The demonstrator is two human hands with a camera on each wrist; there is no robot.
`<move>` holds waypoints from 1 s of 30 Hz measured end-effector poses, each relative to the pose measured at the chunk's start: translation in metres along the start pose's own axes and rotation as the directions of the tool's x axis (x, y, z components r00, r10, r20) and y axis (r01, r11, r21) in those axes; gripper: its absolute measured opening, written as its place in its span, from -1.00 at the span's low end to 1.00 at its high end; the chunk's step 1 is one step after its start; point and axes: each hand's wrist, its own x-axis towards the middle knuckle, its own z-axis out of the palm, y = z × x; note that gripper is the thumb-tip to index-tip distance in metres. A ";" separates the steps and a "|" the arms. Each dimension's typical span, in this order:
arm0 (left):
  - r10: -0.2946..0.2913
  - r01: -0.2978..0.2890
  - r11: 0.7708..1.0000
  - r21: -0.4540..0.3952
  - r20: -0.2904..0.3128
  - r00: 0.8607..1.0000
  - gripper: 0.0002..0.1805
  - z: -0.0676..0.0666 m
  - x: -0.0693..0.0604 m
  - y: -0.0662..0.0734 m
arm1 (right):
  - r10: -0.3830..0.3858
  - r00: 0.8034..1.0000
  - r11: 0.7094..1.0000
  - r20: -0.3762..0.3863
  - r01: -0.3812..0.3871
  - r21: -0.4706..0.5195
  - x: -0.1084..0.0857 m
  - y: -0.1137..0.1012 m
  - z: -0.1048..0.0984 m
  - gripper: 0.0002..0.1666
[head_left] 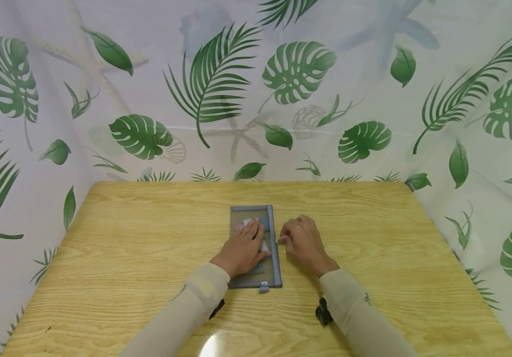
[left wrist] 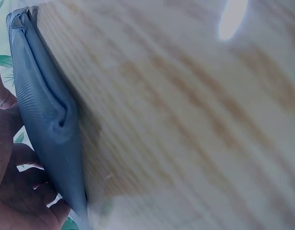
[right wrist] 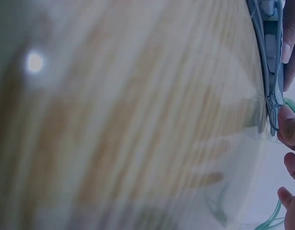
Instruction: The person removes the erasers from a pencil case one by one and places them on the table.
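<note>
A grey-blue mesh zip pouch (head_left: pixel 234 277) lies flat on the table, long side running away from the person, with pale and blue items showing through it. The left hand (head_left: pixel 242 248) rests on top of it with fingers extended. At the pouch's right edge the right hand (head_left: pixel 302 243) pinches a small zipper pull between thumb and finger. In the left wrist view the pouch (left wrist: pixel 47 110) is under the left hand (left wrist: pixel 18 182). The right wrist view shows the pouch's edge (right wrist: pixel 267 57) parted, items visible inside, and the right hand (right wrist: pixel 293 158) at its zipper.
The wooden table (head_left: pixel 149 238) extends around the pouch on all sides. Behind it hangs a white cloth (head_left: pixel 238 114) printed with green leaves. A fabric tab (head_left: pixel 264 287) sticks out at the pouch's near end. Light glares off the table's front part.
</note>
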 end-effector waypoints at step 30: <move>0.013 -0.012 1.000 0.024 -0.031 0.999 -0.20 -0.001 -0.001 0.001 | 0.017 0.999 0.999 -0.029 -0.018 -0.031 0.013 0.006 0.004 -0.84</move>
